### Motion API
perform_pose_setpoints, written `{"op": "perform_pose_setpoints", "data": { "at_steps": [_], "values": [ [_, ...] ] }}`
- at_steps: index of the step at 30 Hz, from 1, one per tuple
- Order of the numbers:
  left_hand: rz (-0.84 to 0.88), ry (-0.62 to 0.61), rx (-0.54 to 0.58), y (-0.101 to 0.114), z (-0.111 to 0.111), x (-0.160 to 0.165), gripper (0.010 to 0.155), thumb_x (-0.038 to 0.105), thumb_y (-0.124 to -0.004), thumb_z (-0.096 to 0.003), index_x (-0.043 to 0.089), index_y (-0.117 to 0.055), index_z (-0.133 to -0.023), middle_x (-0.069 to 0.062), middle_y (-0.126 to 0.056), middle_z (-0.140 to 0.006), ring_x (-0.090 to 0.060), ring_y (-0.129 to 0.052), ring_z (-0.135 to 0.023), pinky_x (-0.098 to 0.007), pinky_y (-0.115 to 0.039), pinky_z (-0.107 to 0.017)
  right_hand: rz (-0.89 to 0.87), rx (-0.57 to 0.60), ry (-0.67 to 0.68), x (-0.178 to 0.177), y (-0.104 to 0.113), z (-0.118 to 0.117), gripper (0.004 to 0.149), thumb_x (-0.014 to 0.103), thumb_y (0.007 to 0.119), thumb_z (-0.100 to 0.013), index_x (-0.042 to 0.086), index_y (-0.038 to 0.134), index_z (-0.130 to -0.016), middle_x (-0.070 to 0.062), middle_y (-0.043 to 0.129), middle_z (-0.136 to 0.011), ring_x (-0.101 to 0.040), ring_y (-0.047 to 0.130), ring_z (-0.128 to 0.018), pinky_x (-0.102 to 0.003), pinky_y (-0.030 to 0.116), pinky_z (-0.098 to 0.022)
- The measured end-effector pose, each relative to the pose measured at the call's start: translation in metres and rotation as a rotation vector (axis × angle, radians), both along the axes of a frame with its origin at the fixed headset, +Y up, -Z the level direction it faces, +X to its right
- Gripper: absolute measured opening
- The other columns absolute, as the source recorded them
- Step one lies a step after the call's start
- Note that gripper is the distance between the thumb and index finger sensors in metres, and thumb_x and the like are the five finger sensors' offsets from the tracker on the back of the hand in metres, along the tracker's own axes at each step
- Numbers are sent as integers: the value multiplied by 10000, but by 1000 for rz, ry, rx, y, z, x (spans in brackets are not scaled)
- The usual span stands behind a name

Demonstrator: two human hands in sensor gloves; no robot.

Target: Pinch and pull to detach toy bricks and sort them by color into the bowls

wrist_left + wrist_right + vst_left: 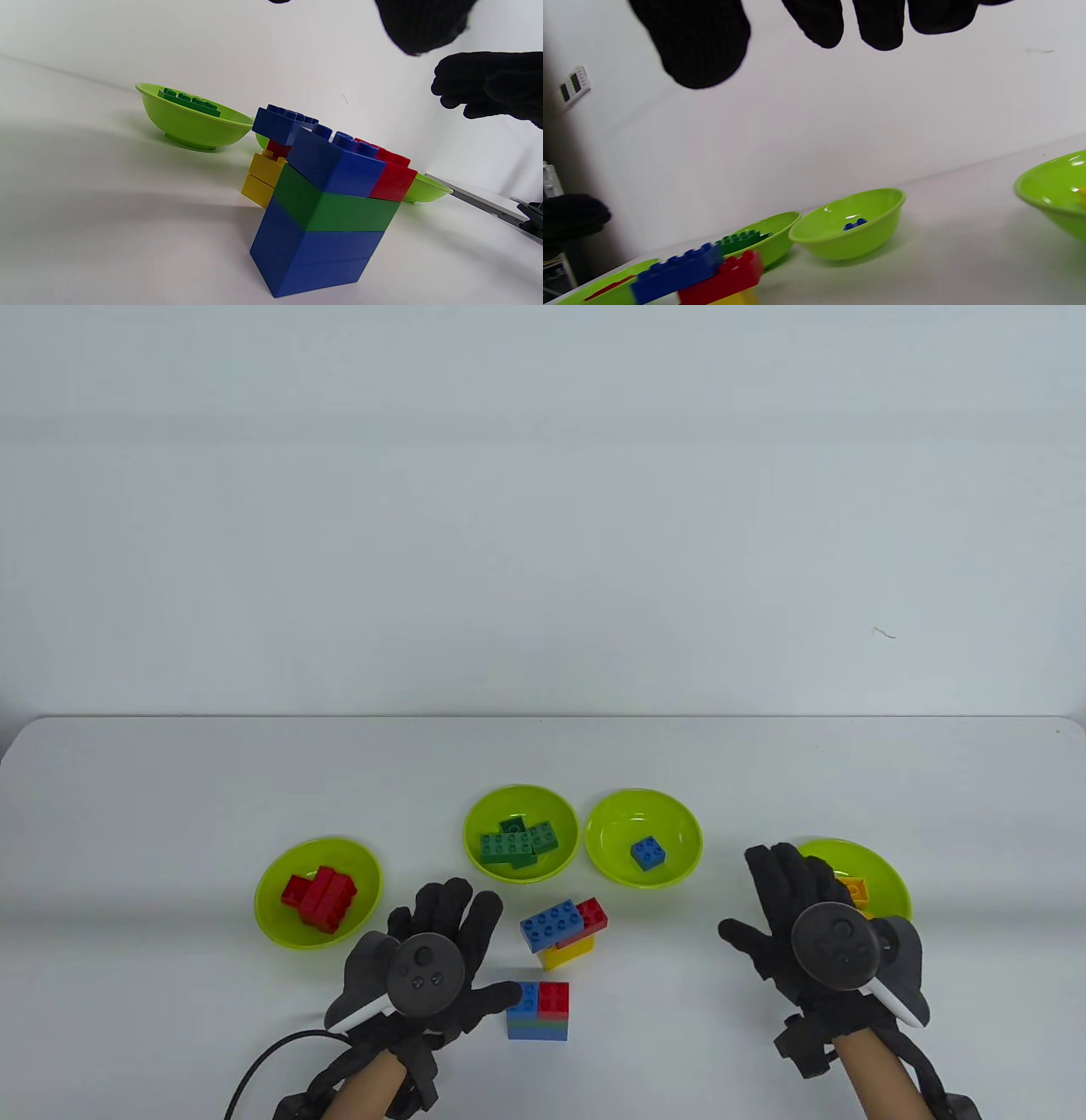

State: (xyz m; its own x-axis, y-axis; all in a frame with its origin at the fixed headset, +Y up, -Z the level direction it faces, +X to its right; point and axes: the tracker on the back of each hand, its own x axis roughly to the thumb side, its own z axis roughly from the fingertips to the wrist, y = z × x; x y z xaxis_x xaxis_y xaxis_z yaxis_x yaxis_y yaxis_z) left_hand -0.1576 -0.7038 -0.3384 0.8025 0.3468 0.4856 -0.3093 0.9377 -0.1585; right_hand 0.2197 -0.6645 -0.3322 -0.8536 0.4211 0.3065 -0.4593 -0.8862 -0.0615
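Four green bowls (643,802) sit in an arc on your surface (170,780): one holds red bricks (321,897), one green bricks (513,845), one a single blue brick (647,853), and the rightmost one yellow brick (853,891), partly hidden by your right hand (806,925). Two stacks remain between your hands: the far stack (564,931) has a long blue brick and a red one on yellow; the near stack (538,1010) has blue and red bricks side by side over green and blue layers. Your left hand (428,959) hovers just beside the near stack, fingers spread, thumb at its top blue brick; whether it touches, you cannot tell. Your right hand's fingers are spread too, holding nothing, over the yellow bowl's edge.
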Motion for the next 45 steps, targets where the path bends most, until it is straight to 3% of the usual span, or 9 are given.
{"op": "perform_pose_setpoints", "data": {
  "at_steps": [10,13,17,24,34,42,45],
  "values": [
    [-2,-29,-17,0,2,3,927,605,-664,-527,78,-233,-1157,-364,-161,-1157,-640,-195,-1062,-822,-232,-645,65,-166,152,-33,-27,12,910,526,726,-517,68,288,-1170,-354,226,-1185,-714,226,-1008,-790,226,-669],
    [3,-46,-4,2,3,7,933,597,-685,-520,67,-251,-1154,-367,-191,-1158,-638,-230,-1066,-814,-255,-655,73,-139,146,-32,-26,15,906,525,726,-516,69,291,-1168,-351,231,-1185,-711,229,-1010,-788,229,-669],
    [-7,-81,3,4,6,14,934,573,-727,-504,36,-307,-1142,-369,-314,-1154,-604,-442,-1058,-763,-391,-687,77,-124,144,-30,-27,18,902,521,727,-517,67,299,-1168,-351,245,-1184,-706,238,-1013,-788,231,-670],
    [-71,-143,-27,-11,9,31,874,518,-770,-488,-1,-430,-1104,-335,-516,-1108,-522,-661,-986,-646,-570,-681,84,-121,153,-33,-29,21,895,516,729,-516,66,310,-1166,-351,252,-1183,-701,243,-1015,-785,234,-672],
    [-136,-126,52,-36,9,42,723,419,-792,-476,-4,-589,-1026,-311,-709,-986,-451,-824,-845,-577,-670,-626,75,-125,169,-37,-31,22,889,513,729,-517,63,317,-1165,-349,262,-1181,-698,251,-1015,-782,241,-673],
    [-78,-131,104,-35,8,42,640,370,-805,-445,3,-690,-957,-284,-827,-871,-391,-917,-720,-542,-734,-566,37,-139,200,-42,-31,23,890,510,733,-516,63,313,-1161,-346,255,-1179,-692,253,-1015,-769,257,-685],
    [-36,-133,126,-25,8,42,639,367,-798,-443,-5,-696,-953,-282,-834,-851,-388,-914,-696,-544,-729,-561,-16,-142,222,-47,-27,24,889,503,739,-515,59,317,-1160,-347,262,-1177,-689,266,-1017,-757,272,-694]
  ]
}}
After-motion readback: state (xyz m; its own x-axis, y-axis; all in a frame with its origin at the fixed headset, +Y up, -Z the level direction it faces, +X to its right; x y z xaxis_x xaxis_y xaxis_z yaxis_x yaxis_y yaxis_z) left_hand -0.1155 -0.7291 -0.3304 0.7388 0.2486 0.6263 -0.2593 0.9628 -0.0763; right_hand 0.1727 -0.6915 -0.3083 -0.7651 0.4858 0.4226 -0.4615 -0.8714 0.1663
